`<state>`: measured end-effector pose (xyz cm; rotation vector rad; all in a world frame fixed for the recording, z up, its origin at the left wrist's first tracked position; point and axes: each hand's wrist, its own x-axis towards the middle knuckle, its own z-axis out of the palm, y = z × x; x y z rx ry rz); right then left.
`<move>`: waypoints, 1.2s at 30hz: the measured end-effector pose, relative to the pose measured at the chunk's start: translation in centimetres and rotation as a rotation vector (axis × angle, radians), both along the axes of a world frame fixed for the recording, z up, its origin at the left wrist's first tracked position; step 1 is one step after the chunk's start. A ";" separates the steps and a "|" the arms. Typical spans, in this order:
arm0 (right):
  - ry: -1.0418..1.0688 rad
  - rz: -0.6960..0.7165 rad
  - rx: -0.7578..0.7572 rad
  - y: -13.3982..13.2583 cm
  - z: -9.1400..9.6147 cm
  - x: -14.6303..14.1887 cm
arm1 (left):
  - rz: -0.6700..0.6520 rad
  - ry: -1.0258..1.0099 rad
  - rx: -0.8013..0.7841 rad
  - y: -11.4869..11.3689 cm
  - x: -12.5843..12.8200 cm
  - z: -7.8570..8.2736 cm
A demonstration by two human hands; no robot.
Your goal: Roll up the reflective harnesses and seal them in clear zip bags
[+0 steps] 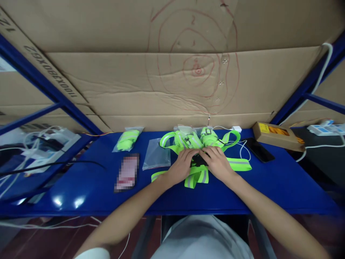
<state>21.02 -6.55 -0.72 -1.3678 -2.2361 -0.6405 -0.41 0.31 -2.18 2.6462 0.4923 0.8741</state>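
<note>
My left hand (184, 163) and my right hand (217, 162) are close together over the middle of the table. Both have bent fingers on a black piece (198, 160) that joins neon yellow-green reflective straps (198, 178); the fingertips partly cover it. The straps carry a grey stripe and spread out loosely on both sides and in front of my hands. Just beyond my fingers lie more bundled straps (208, 136) with black buckles, some next to clear plastic.
On the blue table (88, 187) are an empty clear bag (156, 154), a bagged strap bundle (128, 139) and a pixelated phone-shaped item (127, 172). To the right lie a black phone (260, 150), a white cable and an open carton (279, 136). A cardboard wall (121, 86) stands behind.
</note>
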 end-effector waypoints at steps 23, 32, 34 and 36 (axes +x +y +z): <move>0.151 -0.064 -0.326 0.7 -1.1 0.1 | 1.035 0.304 0.050 -1.3 -20.6 -2.0; 0.195 -0.055 -0.312 0.8 -1.3 0.0 | 0.736 0.056 0.129 -1.8 -16.9 1.4; 0.215 -0.057 -0.291 0.7 -1.2 -0.1 | 0.520 0.024 0.099 -2.3 -13.9 3.0; 0.230 -0.058 -0.265 0.6 -1.0 -0.3 | 0.321 0.044 0.106 -2.5 -10.4 4.4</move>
